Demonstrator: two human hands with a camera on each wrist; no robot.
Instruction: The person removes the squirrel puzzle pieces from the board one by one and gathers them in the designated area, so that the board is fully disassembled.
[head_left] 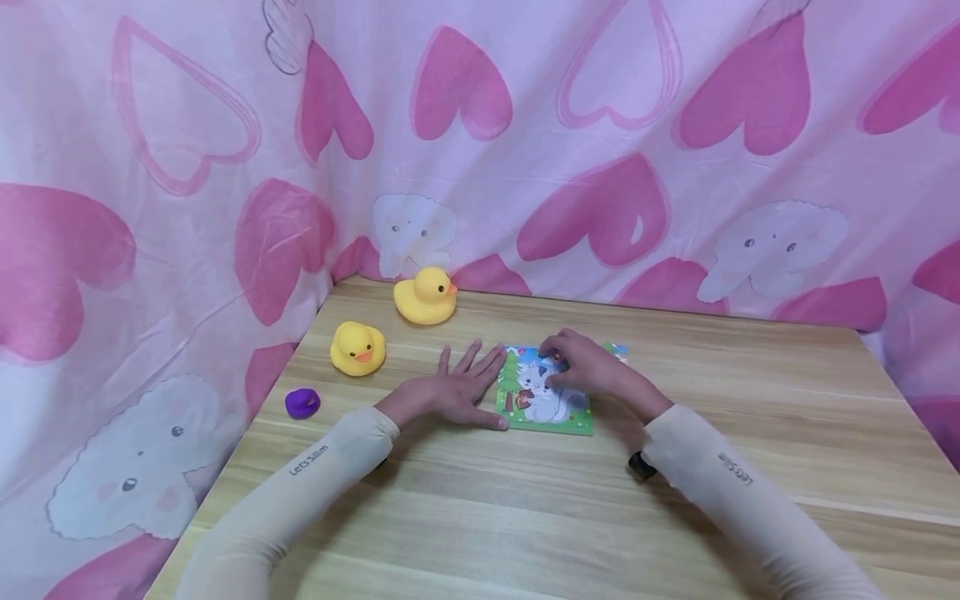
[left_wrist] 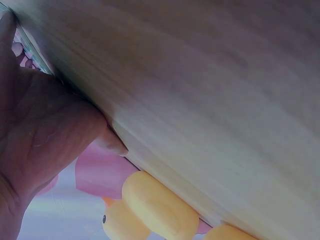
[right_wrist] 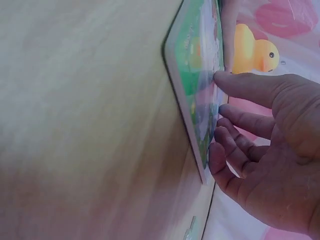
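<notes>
Right hand (head_left: 592, 371) fingertips (right_wrist: 220, 150) press on the picture puzzle (head_left: 543, 392) lying flat on the wooden table (head_left: 750, 433); only the right wrist view shows this contact. Left hand (head_left: 450, 392) lies flat, fingers spread, touching the puzzle's left edge. Two rubber ducks (head_left: 426, 296) sit beyond.

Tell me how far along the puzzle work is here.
Most of the picture puzzle looks assembled in its green frame. The right hand presses fingertips on its upper part; the left hand lies flat beside it. One loose piece remains behind.

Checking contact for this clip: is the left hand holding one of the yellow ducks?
No: the left hand lies flat on the table beside the puzzle, apart from both ducks.
</notes>
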